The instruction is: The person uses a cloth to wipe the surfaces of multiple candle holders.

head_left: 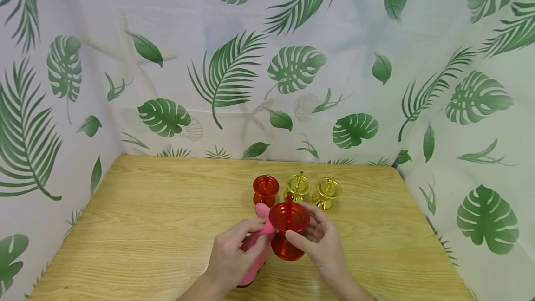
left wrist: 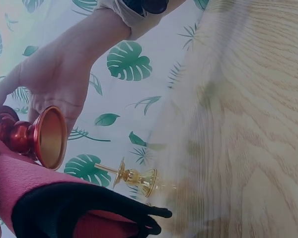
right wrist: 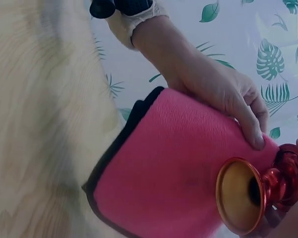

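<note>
My right hand holds a shiny red candle holder by its side, thumb in front, raised above the table. It has a dish top with an upright spike; the right wrist view shows the gold-coloured hollow underside of its base. In my left hand a pink cloth is pinched between thumb and fingers. The cloth has a dark edging and hangs down in folds. Its upper part touches or lies very near the holder's dish; the exact contact is hard to tell.
Behind the hands stand another red candle holder and two gold candle holders, one in the middle and one at the right. The wooden table meets a leaf-patterned sheet at the back and sides.
</note>
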Tool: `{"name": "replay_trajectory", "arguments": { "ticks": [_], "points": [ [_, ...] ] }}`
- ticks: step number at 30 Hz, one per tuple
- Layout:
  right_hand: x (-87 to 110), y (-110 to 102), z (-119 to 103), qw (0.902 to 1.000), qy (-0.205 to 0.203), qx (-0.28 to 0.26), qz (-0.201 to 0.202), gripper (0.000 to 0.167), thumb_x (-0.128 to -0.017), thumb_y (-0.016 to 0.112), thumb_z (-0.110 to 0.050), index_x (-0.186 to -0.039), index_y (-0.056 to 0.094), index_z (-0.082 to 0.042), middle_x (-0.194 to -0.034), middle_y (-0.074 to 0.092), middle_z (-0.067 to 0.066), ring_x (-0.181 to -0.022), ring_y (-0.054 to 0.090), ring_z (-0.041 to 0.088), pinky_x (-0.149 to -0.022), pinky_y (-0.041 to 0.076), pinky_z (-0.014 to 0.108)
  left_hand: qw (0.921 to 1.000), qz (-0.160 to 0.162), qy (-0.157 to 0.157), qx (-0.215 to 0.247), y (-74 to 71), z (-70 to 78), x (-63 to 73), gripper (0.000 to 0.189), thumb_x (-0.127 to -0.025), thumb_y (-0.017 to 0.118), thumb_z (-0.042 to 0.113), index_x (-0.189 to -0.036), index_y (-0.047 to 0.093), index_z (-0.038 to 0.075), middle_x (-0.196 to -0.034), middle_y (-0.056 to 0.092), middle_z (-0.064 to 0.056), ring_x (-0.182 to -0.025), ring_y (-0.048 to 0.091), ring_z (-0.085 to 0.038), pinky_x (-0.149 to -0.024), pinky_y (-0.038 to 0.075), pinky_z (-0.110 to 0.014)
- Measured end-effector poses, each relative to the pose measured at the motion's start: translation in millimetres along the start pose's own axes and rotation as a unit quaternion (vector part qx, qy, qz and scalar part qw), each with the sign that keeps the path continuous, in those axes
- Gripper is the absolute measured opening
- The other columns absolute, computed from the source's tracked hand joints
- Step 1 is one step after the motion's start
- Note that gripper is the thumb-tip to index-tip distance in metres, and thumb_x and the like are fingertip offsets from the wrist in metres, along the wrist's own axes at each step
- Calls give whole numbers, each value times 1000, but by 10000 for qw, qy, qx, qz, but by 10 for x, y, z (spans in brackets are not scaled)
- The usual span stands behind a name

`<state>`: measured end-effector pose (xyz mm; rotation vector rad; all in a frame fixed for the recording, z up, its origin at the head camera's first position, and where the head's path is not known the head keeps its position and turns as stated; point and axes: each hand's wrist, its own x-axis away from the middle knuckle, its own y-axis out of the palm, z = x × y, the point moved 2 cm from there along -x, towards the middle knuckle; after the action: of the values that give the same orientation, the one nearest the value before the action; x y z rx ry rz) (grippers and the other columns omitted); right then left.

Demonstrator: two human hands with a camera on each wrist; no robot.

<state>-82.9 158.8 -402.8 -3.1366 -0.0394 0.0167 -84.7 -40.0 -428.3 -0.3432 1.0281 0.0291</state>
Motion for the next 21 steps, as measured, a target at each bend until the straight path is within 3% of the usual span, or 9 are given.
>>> {"name": "replay_trajectory", "arguments": {
  "ticks": [4,9,16,21],
  "points": [
    [-6,-99,10,9991,-423,-82,-9,55,-90,72,7,-142,56,-1,-115,77,-11,-103,73,9,-90,62,22,9996,146,-226,124,-45,-34,2,28,-82,77,-14,-104,73,4,-96,81,-12,-75,78,-16,-67,61,-13],
    [-56,-280,48,9963,-825,-70,236,51,-91,69,11,-138,59,-8,-117,77,-11,-104,73,6,-91,62,20,9983,293,-506,54,-133,-77,5,33,-76,79,-16,-101,74,5,-92,81,-12,-72,77,-15,-63,61,-14],
    [-147,-624,143,9927,-816,-259,846,49,-93,67,12,-134,59,-13,-114,78,-13,-104,72,3,-91,60,16,9959,431,-745,-273,-302,-140,45,33,-74,80,-16,-97,74,6,-91,81,-13,-71,76,-12,-61,60,-13],
    [-236,-892,260,9877,-875,-287,1264,49,-92,67,14,-131,60,-15,-109,78,-13,-96,72,2,-85,61,15,9935,478,-918,-470,-410,-167,55,31,-76,82,-15,-97,75,7,-89,81,-9,-72,75,-9,-62,60,-13]
  ]
}}
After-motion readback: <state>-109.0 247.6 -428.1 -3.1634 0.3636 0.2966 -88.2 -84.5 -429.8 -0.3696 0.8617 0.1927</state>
